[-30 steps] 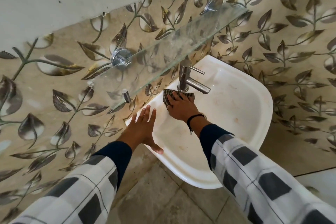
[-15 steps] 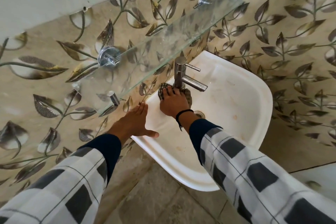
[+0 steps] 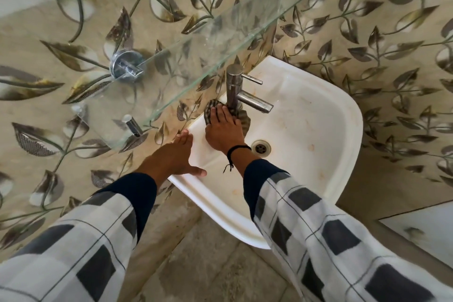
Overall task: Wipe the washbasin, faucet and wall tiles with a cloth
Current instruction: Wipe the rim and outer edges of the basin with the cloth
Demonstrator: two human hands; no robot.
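A striped cloth [image 3: 245,119] is pressed flat against the back ledge of the white washbasin [image 3: 318,130], bunched around the foot of the steel faucet [image 3: 234,86]. The faucet body stands upright; its spout is pointed out over the bowl, toward the right of the view. The cloth is pinned under the right hand [image 3: 224,132], fingers spread and extended toward the wall tiles [image 3: 367,39]. The left hand [image 3: 175,157] is laid open on the basin's left rim, holding nothing. A glass shelf [image 3: 196,39] is mounted above.
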